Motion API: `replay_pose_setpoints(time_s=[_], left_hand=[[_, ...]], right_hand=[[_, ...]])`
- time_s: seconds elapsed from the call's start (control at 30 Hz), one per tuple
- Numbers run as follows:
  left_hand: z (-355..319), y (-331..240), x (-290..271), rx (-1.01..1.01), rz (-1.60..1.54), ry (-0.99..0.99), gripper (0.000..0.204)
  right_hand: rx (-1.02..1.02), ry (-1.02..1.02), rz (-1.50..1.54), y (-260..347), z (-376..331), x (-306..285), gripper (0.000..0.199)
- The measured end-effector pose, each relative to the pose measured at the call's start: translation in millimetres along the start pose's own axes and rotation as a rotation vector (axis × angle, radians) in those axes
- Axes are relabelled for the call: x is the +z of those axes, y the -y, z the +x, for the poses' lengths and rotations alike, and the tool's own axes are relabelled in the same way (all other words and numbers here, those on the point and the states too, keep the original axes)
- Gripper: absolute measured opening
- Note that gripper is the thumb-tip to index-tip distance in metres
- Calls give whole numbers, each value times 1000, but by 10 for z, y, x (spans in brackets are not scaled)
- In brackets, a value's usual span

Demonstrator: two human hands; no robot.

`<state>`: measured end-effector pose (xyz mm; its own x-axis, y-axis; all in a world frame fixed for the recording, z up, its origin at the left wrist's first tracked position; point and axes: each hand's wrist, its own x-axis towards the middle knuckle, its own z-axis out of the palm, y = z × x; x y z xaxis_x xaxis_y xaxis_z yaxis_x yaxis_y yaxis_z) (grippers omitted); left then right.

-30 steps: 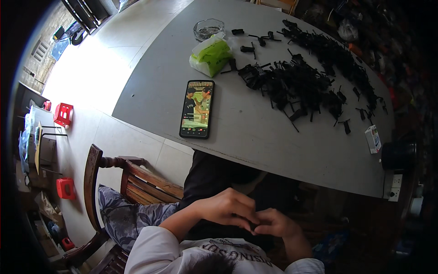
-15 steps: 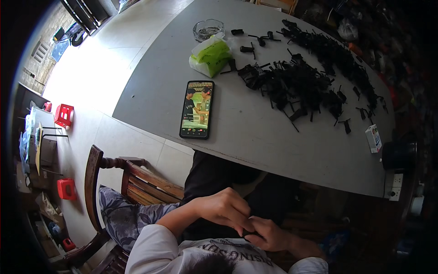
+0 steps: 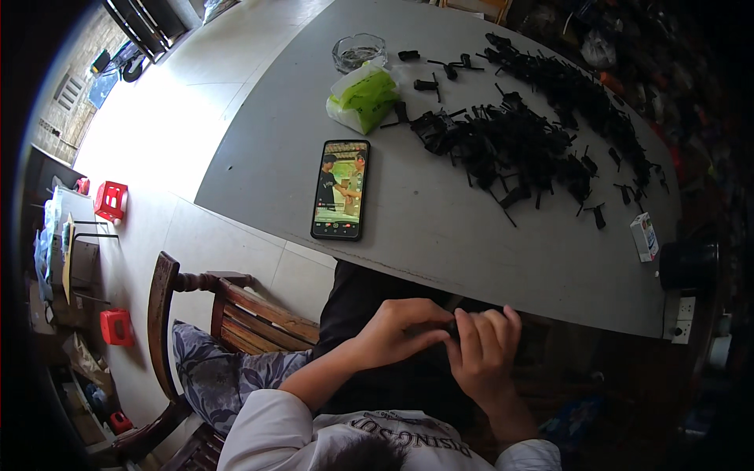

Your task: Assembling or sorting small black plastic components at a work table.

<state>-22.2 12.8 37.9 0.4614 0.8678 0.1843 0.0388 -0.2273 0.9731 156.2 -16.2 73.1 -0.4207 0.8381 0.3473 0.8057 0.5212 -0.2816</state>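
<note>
Above my lap, just off the table's near edge, my two hands meet. My left hand point(image 3: 402, 333) is closed in a pinch, thumb and forefinger on a small black part point(image 3: 452, 326). From the other side my right hand point(image 3: 485, 353) grips the same part with its fingertips, its outer fingers raised and bent. Mostly covered by the fingers, the part does not show its full shape. On the table lies a large heap of similar black plastic pieces with thin stems point(image 3: 510, 145), with a second long pile point(image 3: 581, 94) behind it.
A phone point(image 3: 339, 188) playing a video lies on the grey table point(image 3: 440, 228). Beyond it are a green and white plastic bag point(image 3: 363, 98) and a glass ashtray point(image 3: 359, 52). A small white box point(image 3: 644, 237) stands at the right edge. Left of me is a wooden chair point(image 3: 162, 314).
Both hands have risen away from my body toward the table edge. My right hand has turned upward, its fingers now more upright. The piles on the table have not changed.
</note>
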Motion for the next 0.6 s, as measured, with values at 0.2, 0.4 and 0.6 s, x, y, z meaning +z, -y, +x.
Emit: replay_pose_setpoints(time_s=[0.2, 0.4, 0.6], left_hand=[[-7, 11, -84, 111, -186, 7, 16], [-5, 4, -38, 144, -244, 77, 19], [-32, -36, 16, 137, -194, 65, 20]], right_hand=[[82, -224, 675, -192, -229, 121, 38], [648, 142, 2025, -204, -232, 137, 44], [645, 363, 2050, -201, -279, 159, 39]])
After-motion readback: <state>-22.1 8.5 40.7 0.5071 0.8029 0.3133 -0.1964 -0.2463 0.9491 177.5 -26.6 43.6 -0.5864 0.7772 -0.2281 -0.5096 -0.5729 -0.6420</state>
